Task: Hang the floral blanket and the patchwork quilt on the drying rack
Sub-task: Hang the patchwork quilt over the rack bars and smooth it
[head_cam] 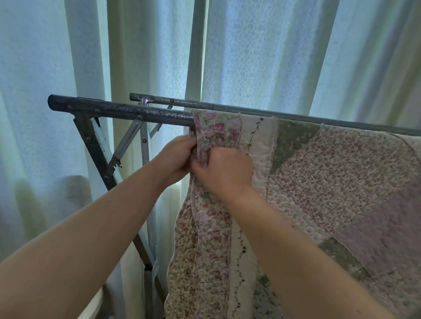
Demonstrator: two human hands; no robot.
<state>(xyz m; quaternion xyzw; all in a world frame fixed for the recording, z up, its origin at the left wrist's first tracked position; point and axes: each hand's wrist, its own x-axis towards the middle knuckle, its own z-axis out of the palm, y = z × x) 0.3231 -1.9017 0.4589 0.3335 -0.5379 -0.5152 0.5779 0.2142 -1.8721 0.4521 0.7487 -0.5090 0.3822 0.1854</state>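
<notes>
Both hands clamped on quilt edge: left hand [178, 155] and right hand [224, 172] touching, pinching the bunched floral border just under the front bar. Quilt [336, 177] already draped over rack [120, 110], left end. Risk: tugging down here drags it off the bar. Blanket not in view. Curtain [257, 53] behind.

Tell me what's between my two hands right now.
A bunched fold of the patchwork quilt's rose-print edge sits pinched between the left hand and right hand, just under the drying rack's front bar, in the head view.
</notes>
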